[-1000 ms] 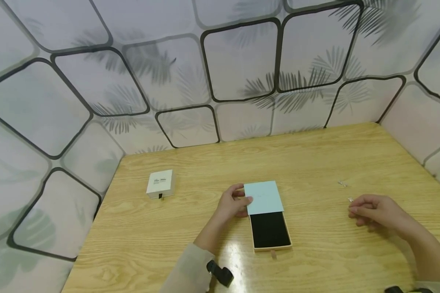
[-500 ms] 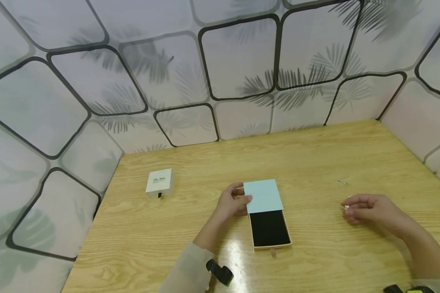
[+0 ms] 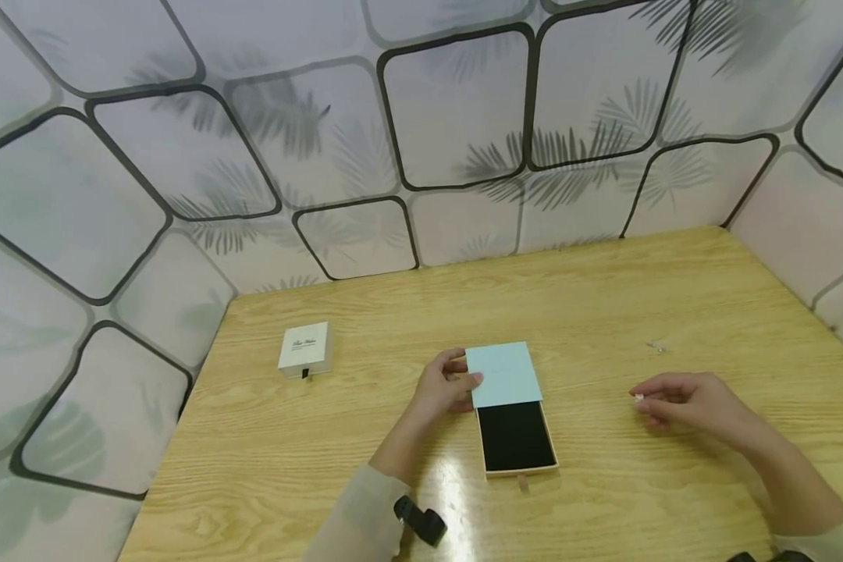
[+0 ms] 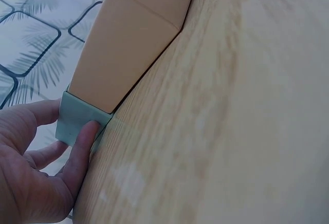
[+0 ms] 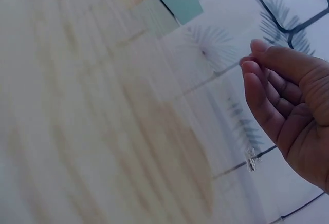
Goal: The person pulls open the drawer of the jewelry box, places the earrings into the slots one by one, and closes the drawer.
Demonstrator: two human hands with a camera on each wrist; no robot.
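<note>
My left hand (image 3: pixel 440 389) holds the left side of a pale blue drawer-style jewelry box (image 3: pixel 503 373), its thumb on the sleeve. The drawer is pulled partway out toward me, showing a black pad (image 3: pixel 517 437). In the left wrist view, the drawer's peach side (image 4: pixel 123 49) sticks out of the sleeve (image 4: pixel 82 118). Right of the box, my right hand (image 3: pixel 695 407) pinches a small silvery-white jewelry piece (image 3: pixel 638 398) between thumb and index finger. From the right wrist, those fingertips mostly hide it. Another small silvery piece (image 3: pixel 656 346) lies on the table beyond that hand.
A small white box (image 3: pixel 305 349) with dark lettering and a black pull tab stands at the back left of the wooden table (image 3: pixel 365 328). Patterned cloth walls (image 3: pixel 457 117) rise along the table's back and sides.
My right hand has picked a small silvery piece off the table and carried it left toward the jewelry box. The left hand keeps its hold on the box.
</note>
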